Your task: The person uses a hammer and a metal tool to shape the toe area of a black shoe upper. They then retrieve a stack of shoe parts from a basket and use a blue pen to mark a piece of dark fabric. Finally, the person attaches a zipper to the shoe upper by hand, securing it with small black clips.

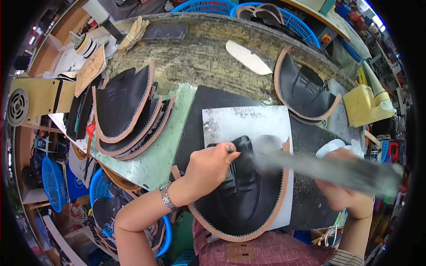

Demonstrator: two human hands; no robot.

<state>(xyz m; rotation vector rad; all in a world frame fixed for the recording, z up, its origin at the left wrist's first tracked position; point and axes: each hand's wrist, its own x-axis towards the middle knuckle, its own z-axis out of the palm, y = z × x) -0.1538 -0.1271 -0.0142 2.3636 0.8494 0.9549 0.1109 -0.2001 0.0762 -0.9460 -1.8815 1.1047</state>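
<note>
Our left hand pinches a metal tool over black leather; at three o'clock, our right hand grips a blurred hammer. We're likely punching; next needs a square tap.

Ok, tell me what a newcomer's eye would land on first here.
First, the blurred hammer-like tool in the right hand, its rounded end just right of the left hand, which holds a slim metal tool over a curved black piece with a tan border, at the near edge of the bench. Next, the stack of similar black pieces on the pale green surface at the left.
</note>
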